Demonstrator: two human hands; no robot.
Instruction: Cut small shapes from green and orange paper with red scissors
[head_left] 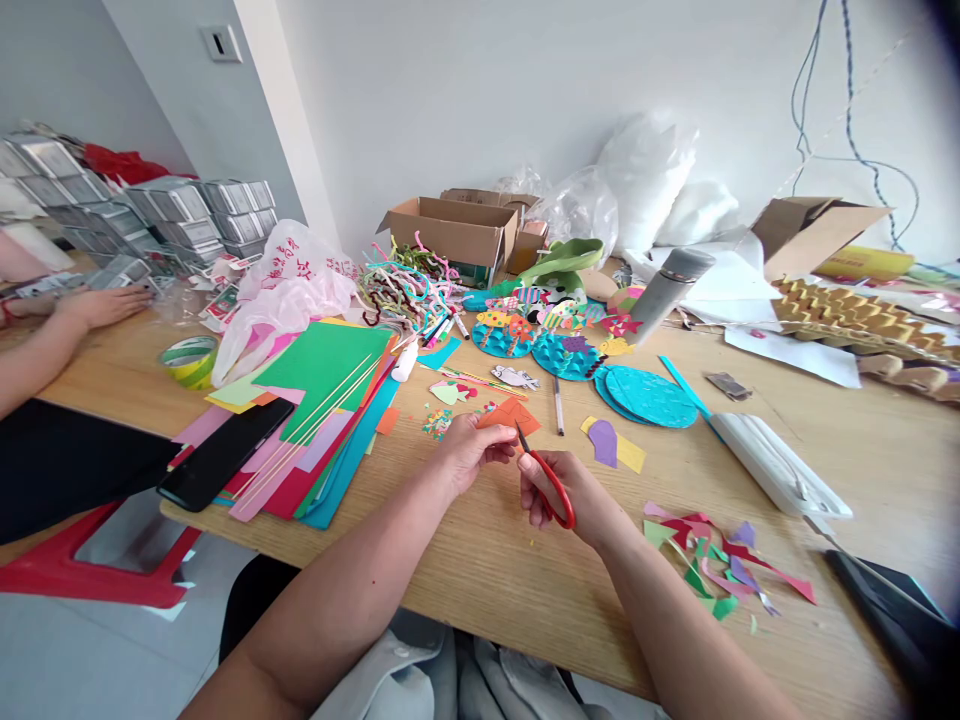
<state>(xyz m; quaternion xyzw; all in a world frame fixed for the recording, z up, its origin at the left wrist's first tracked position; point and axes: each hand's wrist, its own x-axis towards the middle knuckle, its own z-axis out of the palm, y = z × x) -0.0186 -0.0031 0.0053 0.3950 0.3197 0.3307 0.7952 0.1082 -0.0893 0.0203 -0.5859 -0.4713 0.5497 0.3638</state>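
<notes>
My left hand (pixel 472 452) pinches a small piece of orange paper (pixel 517 412) with faint pencil-like lines on it. In my right hand (pixel 574 490) is a pair of red-handled scissors (pixel 556 488), its tips at the lower edge of the orange paper. Just beyond lie a white paper fish (pixel 515 377), a pen (pixel 559 407) and a pale green paper cut-out (pixel 448 392). Tiny colored paper bits (pixel 436 423) sit left of the orange paper. A purple rounded piece (pixel 603 443) rests on a yellow strip to the right.
Colored paper sheets (pixel 311 360) with sticks and a black phone (pixel 225 455) lie left. Paper scraps (pixel 724 560), a white power strip (pixel 780 465) and a grey bottle (pixel 673 290) are right. Blue discs with paper fish (pixel 566 350) stand behind. Another person's hand (pixel 105 305) rests far left.
</notes>
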